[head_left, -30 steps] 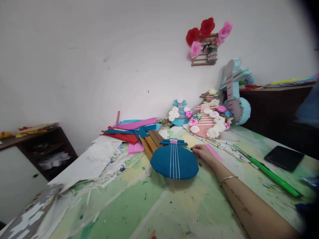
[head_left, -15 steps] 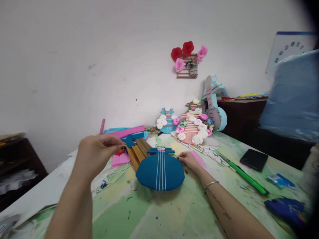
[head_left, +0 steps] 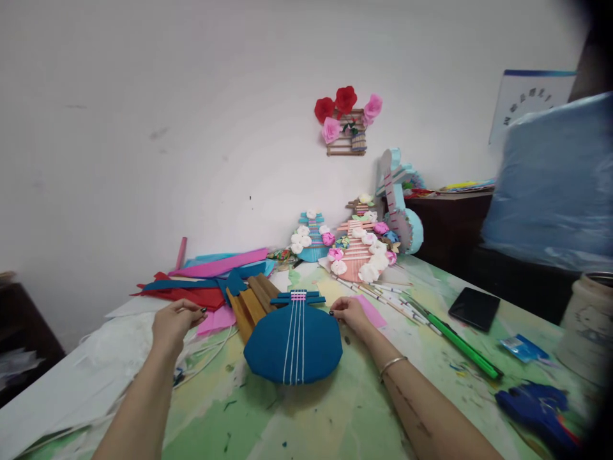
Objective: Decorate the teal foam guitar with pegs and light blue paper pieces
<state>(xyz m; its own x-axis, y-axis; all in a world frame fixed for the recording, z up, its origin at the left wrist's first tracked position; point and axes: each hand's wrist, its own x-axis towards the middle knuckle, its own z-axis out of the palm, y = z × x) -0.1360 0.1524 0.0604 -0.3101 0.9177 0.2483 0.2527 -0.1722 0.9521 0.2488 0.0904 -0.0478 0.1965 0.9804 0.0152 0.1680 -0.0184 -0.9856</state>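
The pale cup (head_left: 587,326) at the right edge of the desk (head_left: 335,415) hides its contents, the right hand (head_left: 349,313) rests with its grip released against the blue lute craft (head_left: 293,335) mid-desk, and the left hand (head_left: 175,322), grip pinched shut, has dropped lower.

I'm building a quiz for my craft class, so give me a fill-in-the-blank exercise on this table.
The strings on the blue lute-shaped fabric piece are ____. The arm wearing the thin metal bangle is the ____ one. The flat paper strip beside the right hand is ____.
Missing words: white, right, pink.
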